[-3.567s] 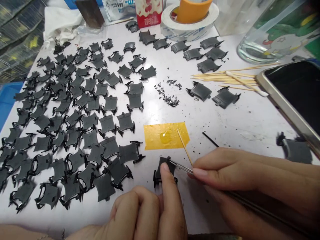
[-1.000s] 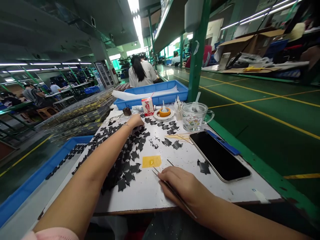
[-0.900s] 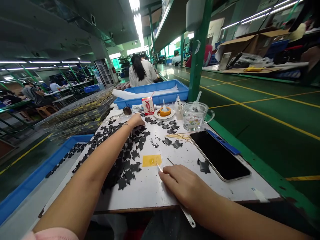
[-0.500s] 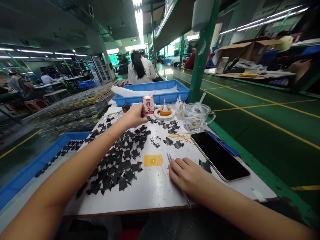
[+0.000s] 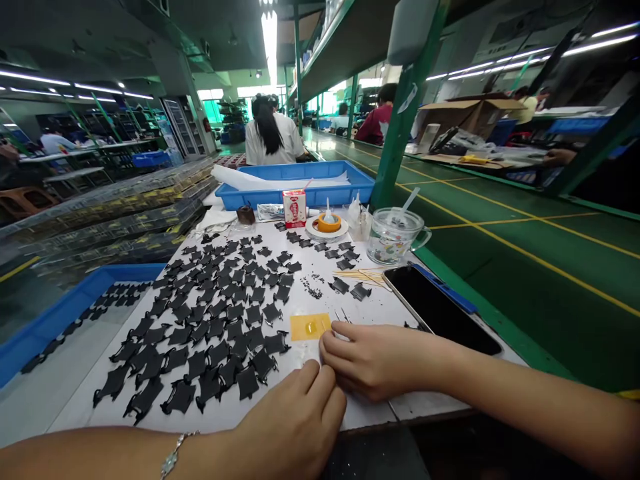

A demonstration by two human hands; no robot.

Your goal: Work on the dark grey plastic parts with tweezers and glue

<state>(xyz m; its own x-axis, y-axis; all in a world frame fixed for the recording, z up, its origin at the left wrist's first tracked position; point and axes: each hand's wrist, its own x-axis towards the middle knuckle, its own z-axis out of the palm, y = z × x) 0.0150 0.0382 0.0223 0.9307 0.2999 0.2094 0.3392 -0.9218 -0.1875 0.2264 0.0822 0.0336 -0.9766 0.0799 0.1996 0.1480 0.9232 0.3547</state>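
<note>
My left hand (image 5: 300, 413) is closed at the front edge of the table, fingertips hidden from view; whatever they pinch cannot be made out. Just beyond it, close to touching, my right hand (image 5: 367, 357) has its fingers curled over the tabletop. Tips of metal tweezers (image 5: 345, 316) poke out past its knuckles, and I cannot tell whether it grips them or rests over them. By those fingertips lies a piece of yellow tape (image 5: 301, 327) with a glossy drop on it. Many flat black parts (image 5: 215, 327) with small prongs spread over the left half of the table.
Tiny black bits (image 5: 314, 287), wooden sticks (image 5: 363, 275) and a phone (image 5: 435, 307) lie to the right. Behind are a glass cup (image 5: 393, 237), an orange tape roll (image 5: 329, 224), a red-and-white carton (image 5: 295, 209) and a blue tray (image 5: 300, 197). Another blue tray (image 5: 75, 313) stands left.
My left hand has come back from beside the carton to the front edge, near my right hand. The right hand has shifted slightly left, to the tape's edge. The view has shifted a little.
</note>
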